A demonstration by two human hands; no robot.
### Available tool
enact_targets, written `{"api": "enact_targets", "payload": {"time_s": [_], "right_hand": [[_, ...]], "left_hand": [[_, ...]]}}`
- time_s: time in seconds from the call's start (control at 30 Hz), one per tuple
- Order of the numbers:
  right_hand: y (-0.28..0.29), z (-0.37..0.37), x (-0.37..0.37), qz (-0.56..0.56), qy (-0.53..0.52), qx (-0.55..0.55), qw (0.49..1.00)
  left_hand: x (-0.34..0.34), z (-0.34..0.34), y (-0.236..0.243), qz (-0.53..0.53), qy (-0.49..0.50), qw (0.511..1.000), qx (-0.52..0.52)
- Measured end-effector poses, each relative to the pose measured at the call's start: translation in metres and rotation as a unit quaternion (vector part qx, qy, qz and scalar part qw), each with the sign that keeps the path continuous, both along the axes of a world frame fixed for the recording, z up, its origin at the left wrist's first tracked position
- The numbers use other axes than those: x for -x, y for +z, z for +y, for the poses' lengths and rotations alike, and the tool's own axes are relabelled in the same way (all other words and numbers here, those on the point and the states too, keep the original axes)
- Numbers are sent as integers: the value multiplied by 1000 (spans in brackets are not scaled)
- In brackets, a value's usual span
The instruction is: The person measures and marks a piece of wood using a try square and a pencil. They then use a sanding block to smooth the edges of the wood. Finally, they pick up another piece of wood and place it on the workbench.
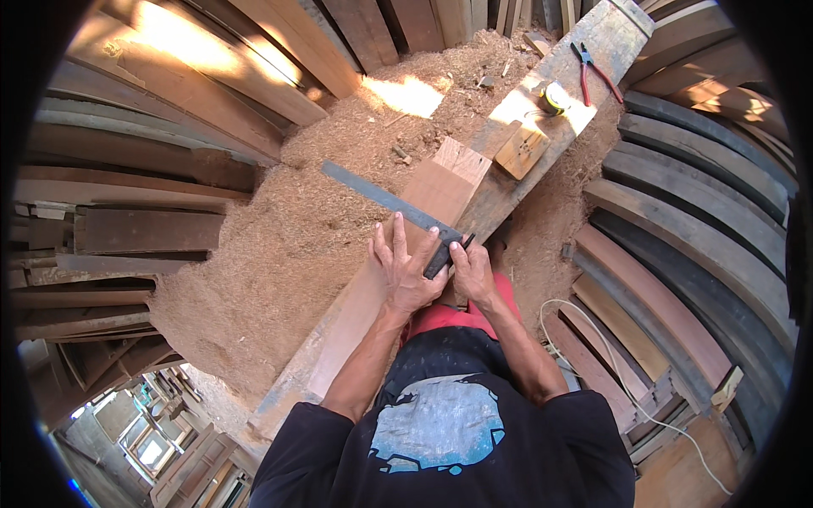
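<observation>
Carpenter's square (383, 199) lies across a smooth reddish-brown board (442, 191), its grey blade running beyond the board's far edge over the sawdust (279, 241) and its dark stock at the near edge, between the hands. Viewing it from my remote station, I judge the blade to be thin metal: stiff, light for its length, smooth enough to skate over planed wood, and weighted toward the thicker stock. I wouldn't call it fragile, though a knock on that overhanging tip could twist it off line. My left hand (411, 275) is spread, fingertips down at the blade's near side and on the board; whether its thumb also pinches the stock I can't tell. My right hand (474, 271) has thumb and fingers closed around a slim dark stick (470, 240), pencil-like, beside the stock. For lifting, I'd take the stock between thumb and fingers; for steadiness, I'd press flat on the blade where wood backs it, never out at the free end. The board looks stiff and far heavier, best gripped by its long edges. Red-handled pliers (585, 74) and a tape measure (555, 99) lie well apart, farther along the plank (611, 41).
</observation>
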State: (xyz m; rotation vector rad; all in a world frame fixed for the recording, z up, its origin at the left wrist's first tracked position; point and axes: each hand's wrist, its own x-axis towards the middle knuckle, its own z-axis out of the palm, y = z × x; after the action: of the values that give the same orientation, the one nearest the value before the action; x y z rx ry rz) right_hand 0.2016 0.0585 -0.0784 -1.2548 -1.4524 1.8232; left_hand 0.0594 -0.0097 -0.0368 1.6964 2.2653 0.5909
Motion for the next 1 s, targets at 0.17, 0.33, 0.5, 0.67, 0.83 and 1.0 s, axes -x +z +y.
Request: {"api": "enact_targets", "payload": {"time_s": [0.17, 0.33, 0.5, 0.67, 0.83, 1.0], "right_hand": [[0, -4, 3, -43, -7, 6, 999], [-13, -10, 4, -66, -41, -73, 994], [-14, -10, 6, -62, -52, -77, 994], [-9, -8, 6, -43, -46, -33, 997], [0, -5, 8, -35, -47, -33, 998], [4, -3, 8, -33, -41, -33, 998]], "left_hand": [[0, -1, -4, 26, 0, 1000, 11], [0, -1, -6, 34, -1, 999, 9], [0, -2, -6, 49, -10, 999, 15], [-1, -2, -7, 42, -5, 999, 4], [-1, -2, -10, 43, 0, 999, -2], [-1, -1, -8, 40, 0, 999, 4]]}}
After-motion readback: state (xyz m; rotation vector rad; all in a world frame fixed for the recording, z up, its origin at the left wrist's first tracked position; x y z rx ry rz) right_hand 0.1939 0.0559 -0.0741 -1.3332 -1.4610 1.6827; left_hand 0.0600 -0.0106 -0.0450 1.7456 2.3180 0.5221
